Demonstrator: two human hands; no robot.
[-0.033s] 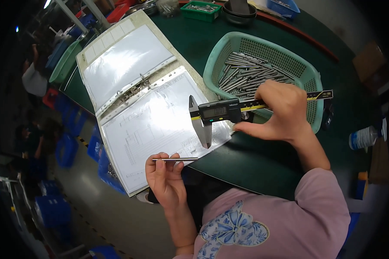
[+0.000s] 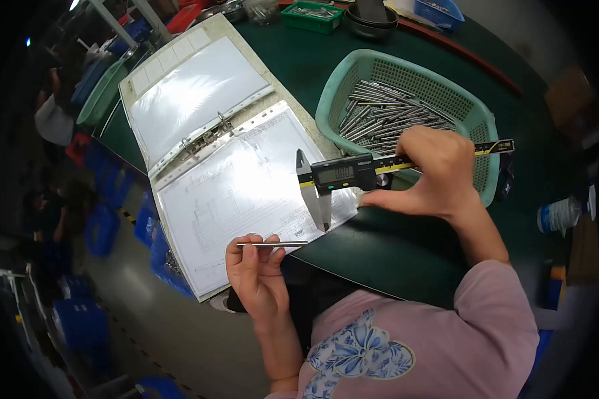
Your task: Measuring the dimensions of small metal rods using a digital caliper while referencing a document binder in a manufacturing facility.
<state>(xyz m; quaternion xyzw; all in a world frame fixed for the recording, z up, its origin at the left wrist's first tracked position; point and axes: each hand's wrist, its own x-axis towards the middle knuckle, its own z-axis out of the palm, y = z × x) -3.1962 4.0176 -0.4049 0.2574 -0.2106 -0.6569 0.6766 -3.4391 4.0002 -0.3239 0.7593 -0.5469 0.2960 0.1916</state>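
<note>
A thin metal pin (image 2: pixel 273 244) lies level between the thumb and fingers of my left hand (image 2: pixel 256 272), its free end pointing right. My right hand (image 2: pixel 439 173) is wrapped around the beam of a digital caliper (image 2: pixel 345 173), with the thumb stretched out under the slide. The caliper's long jaws point down toward the pin without touching it, and I see no gap between them. Both hands are above an open ring binder (image 2: pixel 213 219) with a drawing in a plastic sleeve. Behind my right hand, a pale green basket (image 2: pixel 333 86) holds many similar pins (image 2: pixel 386 120).
The table (image 2: pixel 406 249) has a dark green top. A green tray of small metal parts (image 2: pixel 313 14), dark bowls (image 2: pixel 371 23) and a blue bin (image 2: pixel 439 12) stand at the far side. A plastic bottle (image 2: pixel 559 214) is at right. Blue crates (image 2: pixel 80 326) sit on the floor at left.
The caliper's jaw end has shifted slightly right and down. The pin in my left hand has barely moved, and the grips look the same.
</note>
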